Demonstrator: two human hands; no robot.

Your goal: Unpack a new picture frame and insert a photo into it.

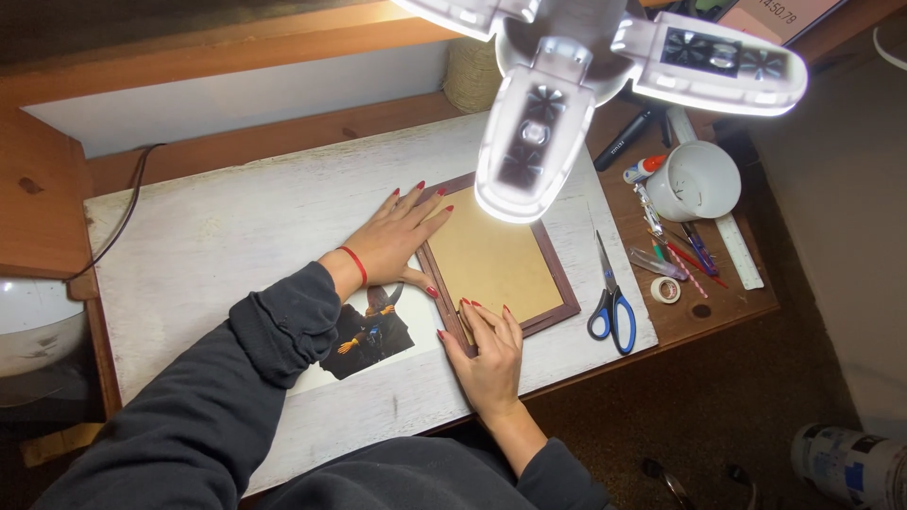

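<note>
Pressing down flat, our left hand (395, 236) lies open on the left edge of the picture frame (496, 260), fingers spread across its upper left corner and thumb tucked along its side; nothing is clasped in that grip. Our right hand (489, 354) rests just as open at the frame's lower left corner, fingertips (468, 307) touching the dark wood border and the tan backing board. The frame lies face down on the whitewashed bench (236, 227). Just left of the frame, partly under our left wrist, lies a photo print (373, 335) with a dark figure. Right of the frame, blue-handled scissors (609, 302) lie close by. Farther right of the frame are a white cup (694, 179), a ruler (737, 250), a small tape roll (665, 290) and scattered pens (685, 250). A bright lamp (567, 85) hangs above the frame's top edge.
</note>
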